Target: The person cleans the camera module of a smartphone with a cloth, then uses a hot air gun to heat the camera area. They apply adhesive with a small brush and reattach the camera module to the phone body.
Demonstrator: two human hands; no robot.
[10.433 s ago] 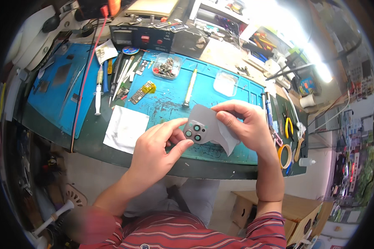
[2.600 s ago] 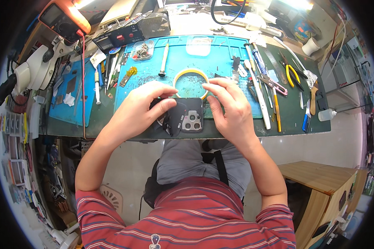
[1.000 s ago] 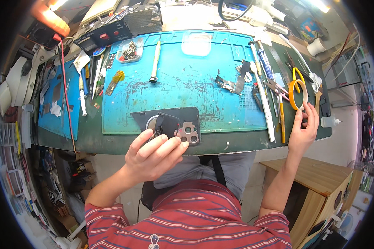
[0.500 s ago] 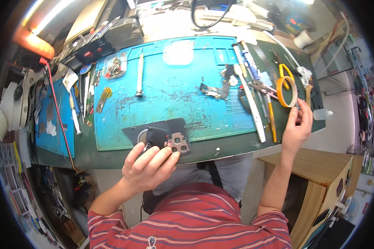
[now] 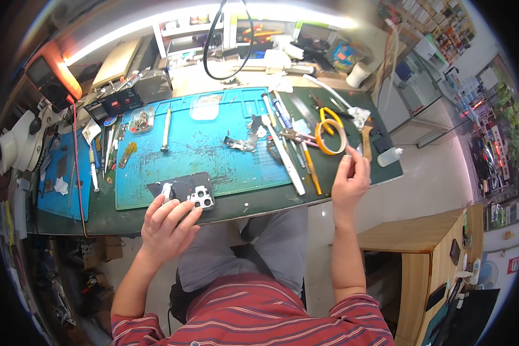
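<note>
A dark phone (image 5: 185,191) lies back up at the near edge of the blue mat (image 5: 213,144), its silver camera block showing. My left hand (image 5: 166,224) rests on the phone's near side, fingers spread over it and holding it down. My right hand (image 5: 348,180) is raised at the right end of the bench. Its fingertips are close together beside the lower edge of a yellow tape ring (image 5: 330,136). I cannot tell whether they pinch anything.
Screwdrivers, tweezers and a long white tool (image 5: 284,151) lie right of the mat, with small metal parts (image 5: 239,141) on it. A white bottle (image 5: 389,155) stands at the right edge. A microscope (image 5: 17,144) and orange meter (image 5: 52,75) sit far left, a wooden cabinet (image 5: 432,254) lower right.
My right hand left the phone, reached to the tape ring at the right and has drawn slightly back toward me. My left hand stays on the phone at the mat's near edge.
</note>
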